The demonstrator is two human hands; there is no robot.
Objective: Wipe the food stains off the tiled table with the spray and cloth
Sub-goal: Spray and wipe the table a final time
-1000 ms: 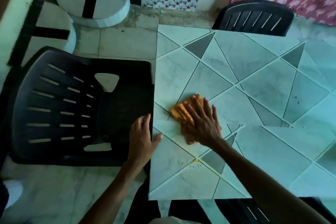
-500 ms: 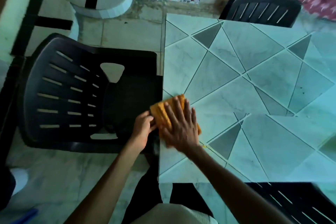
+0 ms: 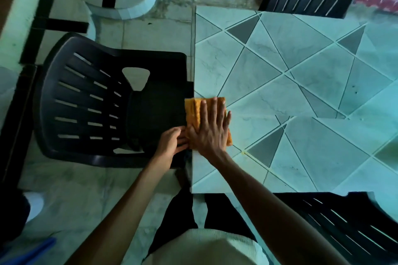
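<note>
My right fingers (image 3: 213, 112) flat on cloth (image 3: 192, 114); left fingers (image 3: 182, 135) curled at desk (image 3: 258, 84) edge, hold unclear; crumbs may miss, hit chair (image 3: 155, 109).

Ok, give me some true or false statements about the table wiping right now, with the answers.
1. The right hand lies flat on the cloth. True.
2. The cloth sits in the middle of the table. False: it is at the left edge, partly overhanging.
3. A spray bottle stands on the table. False: none is in view.
4. A yellowish stain shows near the right wrist. True.
5. The left hand rests on the table top. False: it is off the edge, between the chair and the cloth.
</note>
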